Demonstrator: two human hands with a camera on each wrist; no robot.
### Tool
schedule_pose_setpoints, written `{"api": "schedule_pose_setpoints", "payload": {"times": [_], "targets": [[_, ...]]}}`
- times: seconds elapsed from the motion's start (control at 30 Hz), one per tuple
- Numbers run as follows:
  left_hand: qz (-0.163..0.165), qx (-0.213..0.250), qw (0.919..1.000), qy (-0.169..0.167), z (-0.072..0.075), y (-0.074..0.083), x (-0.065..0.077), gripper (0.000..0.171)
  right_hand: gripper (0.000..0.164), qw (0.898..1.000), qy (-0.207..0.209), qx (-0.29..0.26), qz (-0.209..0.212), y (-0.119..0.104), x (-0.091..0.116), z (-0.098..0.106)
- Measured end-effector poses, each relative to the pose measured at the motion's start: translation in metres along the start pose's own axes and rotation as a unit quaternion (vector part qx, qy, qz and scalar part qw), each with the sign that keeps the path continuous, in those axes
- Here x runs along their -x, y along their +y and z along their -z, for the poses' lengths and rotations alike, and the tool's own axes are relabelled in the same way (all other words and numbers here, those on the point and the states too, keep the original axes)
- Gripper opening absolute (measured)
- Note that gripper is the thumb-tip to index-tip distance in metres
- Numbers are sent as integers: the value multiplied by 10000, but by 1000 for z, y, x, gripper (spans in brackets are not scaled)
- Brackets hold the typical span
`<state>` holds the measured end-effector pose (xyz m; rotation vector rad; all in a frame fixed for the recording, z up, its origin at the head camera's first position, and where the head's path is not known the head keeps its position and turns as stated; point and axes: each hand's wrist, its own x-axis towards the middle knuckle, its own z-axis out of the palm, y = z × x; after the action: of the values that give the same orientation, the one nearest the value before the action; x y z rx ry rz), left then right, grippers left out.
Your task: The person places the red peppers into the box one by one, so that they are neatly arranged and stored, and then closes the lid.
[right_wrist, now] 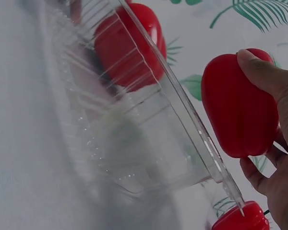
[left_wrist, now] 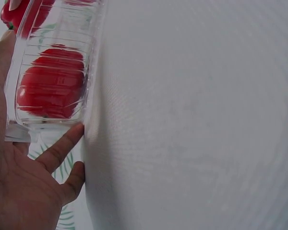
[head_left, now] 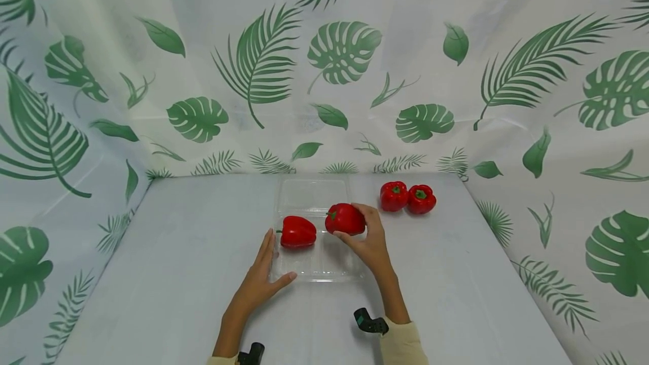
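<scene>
Pepper (head_left: 345,219) hides partly behind the right hand (head_left: 374,244) gripping it.

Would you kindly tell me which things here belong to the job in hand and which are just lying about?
In the job:
- box, left hand at its side
- boxed pepper
- held pepper, in the right hand
- probably the two loose peppers

Just around:
- table
- leafy sheet
- wrist cameras

left hand (head_left: 259,282): fingers extended, thumb spread | right hand (head_left: 372,241): gripping, thumb opposite fingers | 2 forearms (head_left: 230,328) angled inward
</scene>
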<state>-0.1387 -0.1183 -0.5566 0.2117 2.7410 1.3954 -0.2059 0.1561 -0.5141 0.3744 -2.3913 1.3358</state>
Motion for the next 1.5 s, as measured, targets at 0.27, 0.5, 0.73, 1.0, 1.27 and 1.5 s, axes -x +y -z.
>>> {"api": "schedule_pose_setpoints", "payload": {"times": [0.27,0.5,0.73,1.0,1.27,1.5], "targets": [[16,-30,10000,4,0,-1,-1,106,73,9984,-265,492,34,1,1,-5],[-46,-39,10000,11,0,-1,0,106,73,9946,-333,973,-150,2,2,-8],[-80,-73,9999,77,-1,-2,-2,107,72,9898,-458,1345,-135,-2,2,-12],[-69,-80,9999,61,-1,-2,-1,106,74,9819,-681,1731,-349,-2,4,-16],[-79,-38,9999,53,-1,-2,-1,106,76,9780,-715,1928,-343,-1,5,-20],[-83,-20,10000,28,-1,-3,-1,105,76,9738,-786,2096,-400,0,6,-23]]}}
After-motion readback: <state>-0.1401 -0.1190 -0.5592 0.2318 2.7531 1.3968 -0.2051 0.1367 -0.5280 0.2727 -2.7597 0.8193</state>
